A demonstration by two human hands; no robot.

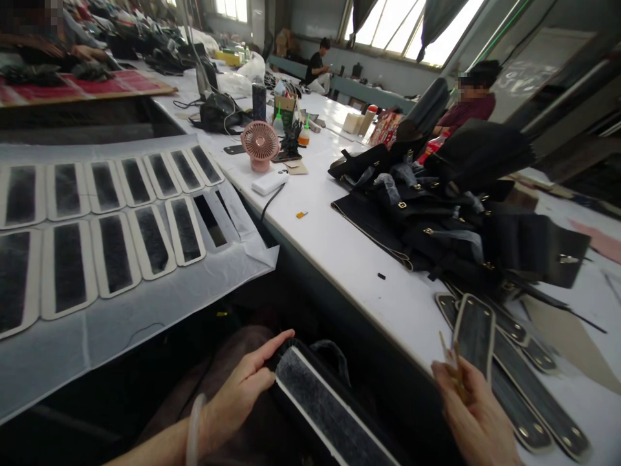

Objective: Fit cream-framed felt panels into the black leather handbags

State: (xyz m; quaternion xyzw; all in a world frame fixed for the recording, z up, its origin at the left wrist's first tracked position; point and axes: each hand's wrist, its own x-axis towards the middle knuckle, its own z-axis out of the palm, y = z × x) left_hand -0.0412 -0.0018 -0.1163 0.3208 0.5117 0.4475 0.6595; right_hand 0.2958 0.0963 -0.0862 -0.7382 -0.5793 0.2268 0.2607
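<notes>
My left hand (242, 382) grips the end of a dark bag part (334, 414) in my lap. Its index finger lies along the edge and the thumb rests on top. A dark strip with white edging runs along this part. Near the table's front edge, my right hand (473, 408) is closed on a thin brass-coloured tool with pointed prongs (456, 366); its exact kind is unclear. Just beyond that hand lie several dark pieces with pale borders and brass studs (475, 333), partly covered by my fingers.
Pale-bordered dark panels (114, 249) lie in rows on a sheet (233, 278) at left. Black bags (431, 200) are heaped on the white table (320, 249) at right. A pink fan (261, 142) and a white box (269, 182) stand further back. Other people sit in the background.
</notes>
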